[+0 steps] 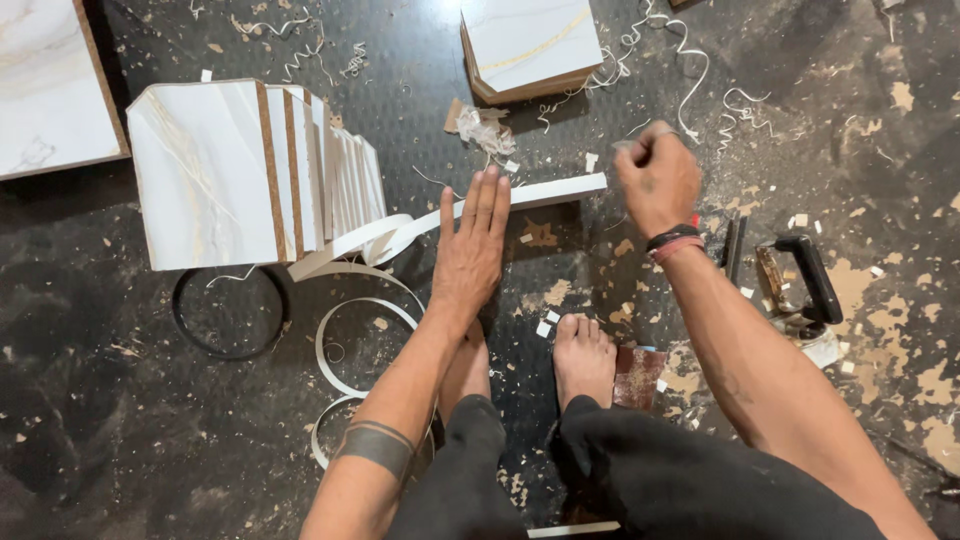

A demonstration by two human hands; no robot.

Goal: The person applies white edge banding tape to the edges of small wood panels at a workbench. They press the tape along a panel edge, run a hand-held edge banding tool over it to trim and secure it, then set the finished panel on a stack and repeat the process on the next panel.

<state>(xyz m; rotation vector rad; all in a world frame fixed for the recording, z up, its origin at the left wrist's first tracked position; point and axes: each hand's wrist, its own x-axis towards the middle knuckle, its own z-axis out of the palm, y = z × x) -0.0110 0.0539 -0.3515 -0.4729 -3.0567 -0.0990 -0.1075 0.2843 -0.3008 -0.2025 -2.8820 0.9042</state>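
Note:
My left hand [470,245] lies flat, fingers together, pressing on a narrow white board [560,190] that stands on its edge on the dark floor. A white edge-banding strip [365,245] runs from the board's left end and curls into loops on the floor. At the board's right end my right hand [655,180] is closed in a fist; whatever it grips is hidden by the fingers. My bare feet [585,355] rest on the floor just below the board.
A stack of white marbled panels [215,170] leans at the left, another panel [45,85] sits at the far left and a small stack [530,45] at the top. A black-handled tool [805,280] lies at the right. A black ring [230,310], shavings and chips litter the floor.

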